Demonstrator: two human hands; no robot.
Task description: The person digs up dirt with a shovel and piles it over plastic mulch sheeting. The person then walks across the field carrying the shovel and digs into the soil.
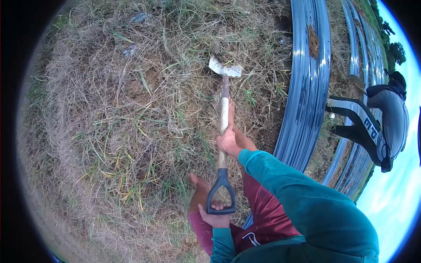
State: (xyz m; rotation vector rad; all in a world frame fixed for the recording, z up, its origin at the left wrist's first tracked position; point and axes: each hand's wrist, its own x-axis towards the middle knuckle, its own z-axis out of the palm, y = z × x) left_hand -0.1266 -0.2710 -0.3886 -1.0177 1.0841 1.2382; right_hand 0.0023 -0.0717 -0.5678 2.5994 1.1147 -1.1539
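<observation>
A: What's the ground like?
B: Dry, straw-coloured grass (96,122), matted, with green tufts and bits of brown soil showing through.

A: And the room around it?
B: Outdoors, a field. Long strips of glossy dark film (305,87) run along the right, one with soil lying on it. The view is rolled sideways, so sky (383,197) fills the right edge, with trees (397,52) higher up. Between film and sky a co-worker (392,120) bends over, in a grey top and dark trousers.

A: Where's the spade (223,160)?
B: Mid-frame, in front of the wearer, over the grass, with a bare foot (192,179) left of it and another just beside its shaft.

A: Which way does it point?
B: Blade (234,71) away from the wearer, toward the top of the view; black grip (222,176) toward the body. Its long axis runs nearly straight up the frame. I can't tell if the blade bites into the soil.

A: The hands?
B: The right hand (227,141) is wrapped round the shaft about halfway along. The left hand (217,221) has its fingers curled through the grip's loop, thumb outside; how tightly, I can't tell.
</observation>
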